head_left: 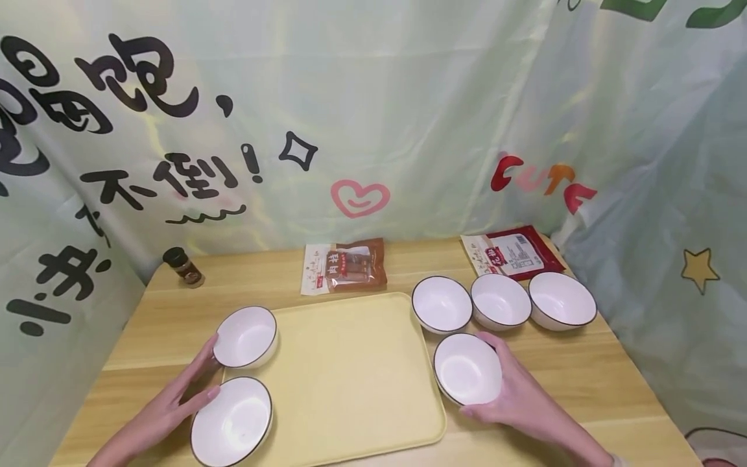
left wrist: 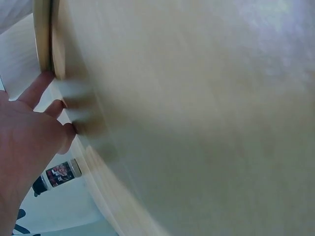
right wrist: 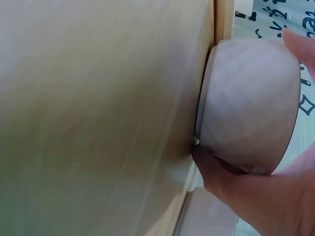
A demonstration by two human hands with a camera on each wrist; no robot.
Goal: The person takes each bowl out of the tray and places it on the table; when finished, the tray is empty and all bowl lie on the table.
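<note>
Head view: right hand [head_left: 516,395] hides part of its black-rimmed bowl [head_left: 467,370]; tray [head_left: 350,383] cut off at bottom; spice jar [head_left: 184,267] label too small to read. Left wrist: wood tabletop [left wrist: 197,123] blurred.

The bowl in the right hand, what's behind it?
Behind the bowl in the right hand is a row of three bowls, with a red packet beyond. The spot tight behind its wall is covered, so I can't tell.
</note>
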